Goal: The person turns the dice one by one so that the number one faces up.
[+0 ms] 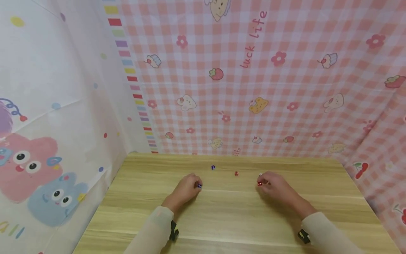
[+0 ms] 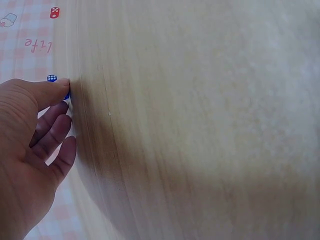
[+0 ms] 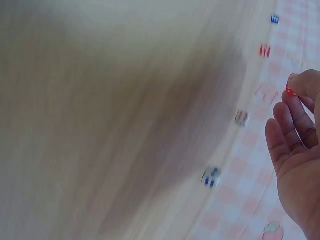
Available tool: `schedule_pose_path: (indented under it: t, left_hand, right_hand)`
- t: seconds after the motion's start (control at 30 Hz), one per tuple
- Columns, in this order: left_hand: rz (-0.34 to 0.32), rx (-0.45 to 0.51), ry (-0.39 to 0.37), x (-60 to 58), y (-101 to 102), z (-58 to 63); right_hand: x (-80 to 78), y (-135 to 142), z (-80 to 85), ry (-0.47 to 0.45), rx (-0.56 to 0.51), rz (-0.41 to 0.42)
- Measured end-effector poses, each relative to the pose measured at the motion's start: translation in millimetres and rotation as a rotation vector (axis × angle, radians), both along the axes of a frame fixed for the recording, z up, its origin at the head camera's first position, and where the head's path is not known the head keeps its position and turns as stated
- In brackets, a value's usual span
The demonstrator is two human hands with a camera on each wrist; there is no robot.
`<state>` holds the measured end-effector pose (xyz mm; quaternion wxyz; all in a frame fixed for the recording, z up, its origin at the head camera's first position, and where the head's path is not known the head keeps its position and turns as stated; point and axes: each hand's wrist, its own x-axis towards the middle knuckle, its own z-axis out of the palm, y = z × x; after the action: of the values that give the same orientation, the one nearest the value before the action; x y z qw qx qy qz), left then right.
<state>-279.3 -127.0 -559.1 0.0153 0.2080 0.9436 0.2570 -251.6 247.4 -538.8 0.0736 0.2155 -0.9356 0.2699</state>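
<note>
My left hand (image 1: 187, 188) pinches a small blue die (image 1: 200, 186) between thumb and fingertips, low over the wooden table. In the left wrist view that die shows only as a blue sliver (image 2: 67, 95) under the thumb. My right hand (image 1: 275, 185) pinches a red die (image 1: 259, 183) by its fingertips; the right wrist view shows the red die (image 3: 291, 91) mostly covered by the thumb. Between the hands, farther back, lie another blue die (image 1: 213, 167) and another red die (image 1: 236, 173). Behind the right fingers a white die (image 1: 260, 174) is almost hidden.
In the right wrist view, a white die with reddish pips (image 3: 241, 117) and a white die with blue pips (image 3: 211, 176) lie along the table. A pink checked cloth (image 1: 234, 88) hangs behind the wooden table (image 1: 228, 218), and a white printed cloth (image 1: 79, 106) hangs at left.
</note>
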Motion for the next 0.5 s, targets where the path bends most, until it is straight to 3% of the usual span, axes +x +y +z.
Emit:
schedule_pose_path:
  t: [0.2, 0.5]
  left_hand:
    - [0.001, -0.004, -0.002, 0.7, -1, 0.4]
    - [-0.007, -0.002, -0.001, 1.0, 0, 2.1]
  right_hand:
    - [7.1, -16, -5.3, 0.064, -0.021, 0.055]
    - [14.3, -40, -7.8, 0.055, -0.008, 0.105]
